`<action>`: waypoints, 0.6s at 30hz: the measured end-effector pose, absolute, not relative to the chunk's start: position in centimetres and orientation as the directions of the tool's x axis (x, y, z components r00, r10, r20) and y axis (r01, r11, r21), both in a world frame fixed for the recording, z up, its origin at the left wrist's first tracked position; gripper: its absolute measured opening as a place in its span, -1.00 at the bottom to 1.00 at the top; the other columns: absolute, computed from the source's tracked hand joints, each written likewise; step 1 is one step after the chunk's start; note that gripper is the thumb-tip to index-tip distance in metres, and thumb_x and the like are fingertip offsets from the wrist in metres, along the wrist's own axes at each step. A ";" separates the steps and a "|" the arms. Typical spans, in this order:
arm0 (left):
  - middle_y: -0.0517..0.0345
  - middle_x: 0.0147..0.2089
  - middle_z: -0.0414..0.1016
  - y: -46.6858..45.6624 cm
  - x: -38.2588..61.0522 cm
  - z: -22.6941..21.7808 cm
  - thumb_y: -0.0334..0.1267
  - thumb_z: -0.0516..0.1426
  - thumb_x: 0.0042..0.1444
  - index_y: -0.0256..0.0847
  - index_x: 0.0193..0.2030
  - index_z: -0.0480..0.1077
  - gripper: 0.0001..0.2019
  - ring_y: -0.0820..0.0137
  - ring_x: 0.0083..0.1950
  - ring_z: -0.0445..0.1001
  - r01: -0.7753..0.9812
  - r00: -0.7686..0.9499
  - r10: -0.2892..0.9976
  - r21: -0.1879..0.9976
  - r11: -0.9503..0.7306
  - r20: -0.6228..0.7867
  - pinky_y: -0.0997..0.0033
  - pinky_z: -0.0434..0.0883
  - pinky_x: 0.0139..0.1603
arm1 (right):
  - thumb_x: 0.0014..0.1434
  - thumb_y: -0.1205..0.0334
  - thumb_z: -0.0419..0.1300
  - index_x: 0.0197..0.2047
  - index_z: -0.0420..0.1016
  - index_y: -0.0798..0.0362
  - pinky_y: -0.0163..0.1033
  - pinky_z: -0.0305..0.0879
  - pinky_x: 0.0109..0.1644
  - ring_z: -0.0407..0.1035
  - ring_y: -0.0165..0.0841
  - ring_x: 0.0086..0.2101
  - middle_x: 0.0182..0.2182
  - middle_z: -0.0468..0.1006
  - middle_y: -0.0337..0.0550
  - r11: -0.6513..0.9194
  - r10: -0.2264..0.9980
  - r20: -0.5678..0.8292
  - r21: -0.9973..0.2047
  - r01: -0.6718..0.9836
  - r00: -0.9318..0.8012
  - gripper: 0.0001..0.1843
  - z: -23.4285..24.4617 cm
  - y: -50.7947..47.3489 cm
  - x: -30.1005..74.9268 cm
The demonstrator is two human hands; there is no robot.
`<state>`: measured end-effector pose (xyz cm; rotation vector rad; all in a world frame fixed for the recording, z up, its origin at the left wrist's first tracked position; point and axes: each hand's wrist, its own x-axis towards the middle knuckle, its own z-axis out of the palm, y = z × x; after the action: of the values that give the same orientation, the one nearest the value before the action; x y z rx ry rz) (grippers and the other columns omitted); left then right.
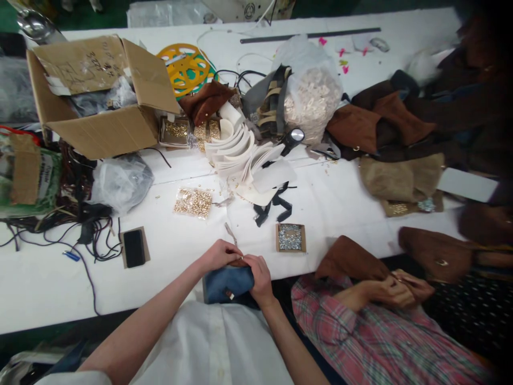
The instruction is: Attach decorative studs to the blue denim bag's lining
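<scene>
At the table's front edge a small blue pouch [229, 283] with a metal clasp and a brown strip along its top lies under my hands. My left hand [219, 254] pinches at its upper edge, where a tiny piece, too small to name, shows between the fingertips. My right hand [258, 275] grips the pouch's right side, its fingertips meeting the left ones at the brown strip. Right of them stands a small cardboard tray [303, 238] of silvery metal bits. Beyond lies a clear bag of gold-coloured bits [193, 202].
A co-worker in a plaid sleeve [336, 315] handles brown material close on my right. A phone [133, 248] and black cords [88, 267] lie left. Behind are a large open carton [104, 131], curled white sheets [240, 155], and brown pouches [355, 128].
</scene>
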<state>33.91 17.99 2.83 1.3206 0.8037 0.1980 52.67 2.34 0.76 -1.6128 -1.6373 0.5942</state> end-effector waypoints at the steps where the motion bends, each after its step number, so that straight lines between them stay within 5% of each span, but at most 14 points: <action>1: 0.07 -0.16 0.76 17.9 33.8 2.9 -0.16 0.30 0.26 -0.17 -0.06 0.75 -0.76 0.24 -0.14 0.67 0.300 0.726 0.550 0.910 0.286 -0.412 0.34 0.53 -0.06 | 0.47 0.38 0.09 0.27 0.45 -0.08 0.08 0.45 0.20 0.48 -0.15 0.07 0.16 0.60 -0.02 0.099 0.979 0.188 -0.767 0.634 0.075 -0.62 0.8 2.2 52.6; 15: 0.02 -0.06 0.70 19.6 32.8 6.1 -0.16 0.23 0.33 -0.17 0.02 0.73 -0.72 0.24 -0.03 0.62 0.241 0.828 0.468 0.949 0.202 -0.310 0.31 0.51 0.08 | 0.48 0.35 0.08 0.28 0.45 -0.04 0.10 0.47 0.17 0.48 -0.13 0.04 0.12 0.60 0.03 0.114 0.973 0.212 -0.775 0.621 0.087 -0.62 2.2 2.7 52.3; 18: 0.04 -0.20 0.64 20.0 33.0 6.3 -0.10 0.19 0.34 -0.26 -0.17 0.68 -0.70 0.27 -0.12 0.56 0.283 0.799 0.492 0.938 0.202 -0.347 0.34 0.47 -0.03 | 0.49 0.32 0.06 0.20 0.50 0.00 0.07 0.46 0.18 0.46 -0.14 0.01 0.03 0.61 0.03 0.063 0.987 0.143 -0.773 0.631 0.077 -0.69 2.6 3.9 52.2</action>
<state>32.99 20.03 6.27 1.3915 0.6846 0.1628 52.24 3.87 2.57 -1.6455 -1.6311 0.6336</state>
